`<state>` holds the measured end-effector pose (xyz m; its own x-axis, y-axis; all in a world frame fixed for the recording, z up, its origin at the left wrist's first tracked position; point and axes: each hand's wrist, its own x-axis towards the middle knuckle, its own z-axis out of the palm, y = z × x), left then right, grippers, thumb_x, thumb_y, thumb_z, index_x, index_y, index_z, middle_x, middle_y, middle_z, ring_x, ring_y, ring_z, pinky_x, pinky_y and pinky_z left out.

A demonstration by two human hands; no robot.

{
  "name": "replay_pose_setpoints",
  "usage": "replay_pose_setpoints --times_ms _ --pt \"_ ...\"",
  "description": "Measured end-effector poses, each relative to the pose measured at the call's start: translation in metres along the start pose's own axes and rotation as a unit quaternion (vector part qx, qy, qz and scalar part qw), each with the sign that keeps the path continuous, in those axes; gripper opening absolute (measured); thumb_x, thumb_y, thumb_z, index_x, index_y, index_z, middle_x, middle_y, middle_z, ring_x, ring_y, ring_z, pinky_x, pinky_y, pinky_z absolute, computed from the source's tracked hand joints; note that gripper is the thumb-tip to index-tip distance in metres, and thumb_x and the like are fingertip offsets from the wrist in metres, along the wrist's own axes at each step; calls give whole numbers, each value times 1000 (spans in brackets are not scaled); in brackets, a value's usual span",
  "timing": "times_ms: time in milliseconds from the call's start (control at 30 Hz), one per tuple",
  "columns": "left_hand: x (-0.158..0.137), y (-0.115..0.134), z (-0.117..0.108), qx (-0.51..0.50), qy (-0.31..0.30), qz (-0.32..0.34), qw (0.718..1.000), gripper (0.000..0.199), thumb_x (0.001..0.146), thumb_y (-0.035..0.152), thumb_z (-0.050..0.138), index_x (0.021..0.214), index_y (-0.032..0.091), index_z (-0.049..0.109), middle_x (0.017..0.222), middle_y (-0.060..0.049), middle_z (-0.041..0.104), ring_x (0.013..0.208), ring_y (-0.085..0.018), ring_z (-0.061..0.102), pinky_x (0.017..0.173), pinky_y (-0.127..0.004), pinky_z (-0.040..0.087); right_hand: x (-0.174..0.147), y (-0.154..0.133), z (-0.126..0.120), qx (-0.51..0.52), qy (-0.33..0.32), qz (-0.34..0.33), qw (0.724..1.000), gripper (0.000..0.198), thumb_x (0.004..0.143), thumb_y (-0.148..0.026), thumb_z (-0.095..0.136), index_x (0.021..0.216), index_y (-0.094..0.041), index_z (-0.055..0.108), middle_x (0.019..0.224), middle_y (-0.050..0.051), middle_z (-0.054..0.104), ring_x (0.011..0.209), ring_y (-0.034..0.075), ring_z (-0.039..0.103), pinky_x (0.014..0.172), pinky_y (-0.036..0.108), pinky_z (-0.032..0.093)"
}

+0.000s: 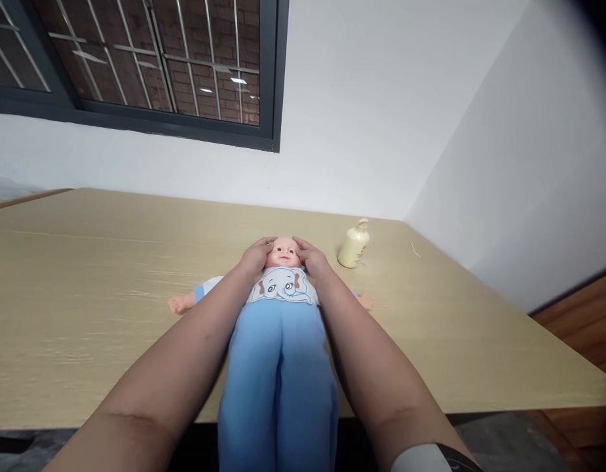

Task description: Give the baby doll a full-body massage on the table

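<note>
A baby doll [279, 347] lies on its back on the wooden table, its head toward the wall and its legs toward me. It wears light blue trousers and a white top with an elephant face. My left hand [258, 255] cups the left side of the doll's head, fingers curved round it. On the opposite side my right hand [312, 258] holds the head the same way, fingertips near the temple. The doll's arms stretch out sideways, partly hidden behind my forearms.
A pale yellow pump bottle [354, 246] stands on the table [111, 262] to the right of the doll's head. Farther right lies a thin pale strand [415, 250]. Behind the table rise a white wall [352, 131] and a barred window [160, 59].
</note>
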<state>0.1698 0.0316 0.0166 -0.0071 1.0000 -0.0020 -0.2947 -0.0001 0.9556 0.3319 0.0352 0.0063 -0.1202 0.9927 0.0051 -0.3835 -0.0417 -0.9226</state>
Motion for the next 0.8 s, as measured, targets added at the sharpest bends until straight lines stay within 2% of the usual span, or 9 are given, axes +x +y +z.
replay_pose_setpoints --times_ms 100,233,433,667,800 --pt "-4 3 3 17 -6 11 1000 35 72 30 73 105 19 66 104 -11 72 90 -25 70 76 -34 57 4 2 -1 -44 -17 -33 998 51 72 -28 73 121 -26 64 119 5 70 108 27 67 95 45 55" --pt "-10 8 8 60 -1 18 998 47 64 27 80 107 19 63 98 -8 71 83 -23 70 70 -31 54 10 6 -3 -132 6 -83 988 50 69 -37 80 115 -25 64 110 4 70 103 24 66 94 40 53" --pt "-15 15 14 92 26 16 995 44 64 28 81 103 19 63 95 -8 70 84 -25 68 70 -32 52 14 8 -2 -183 36 -95 978 54 67 -47 82 112 -25 63 103 3 69 96 21 67 89 38 53" --pt "-9 8 10 68 20 18 997 35 73 32 77 103 19 65 98 -8 70 87 -23 68 75 -32 54 12 6 0 -140 26 -80 987 35 77 -42 71 106 -24 65 101 3 71 95 20 68 87 36 55" --pt "-3 2 4 23 -3 5 1000 38 73 30 76 108 20 65 103 -10 72 89 -24 70 77 -36 57 6 4 0 -100 4 -72 992 40 78 -35 68 116 -24 65 108 5 73 97 23 69 88 40 57"
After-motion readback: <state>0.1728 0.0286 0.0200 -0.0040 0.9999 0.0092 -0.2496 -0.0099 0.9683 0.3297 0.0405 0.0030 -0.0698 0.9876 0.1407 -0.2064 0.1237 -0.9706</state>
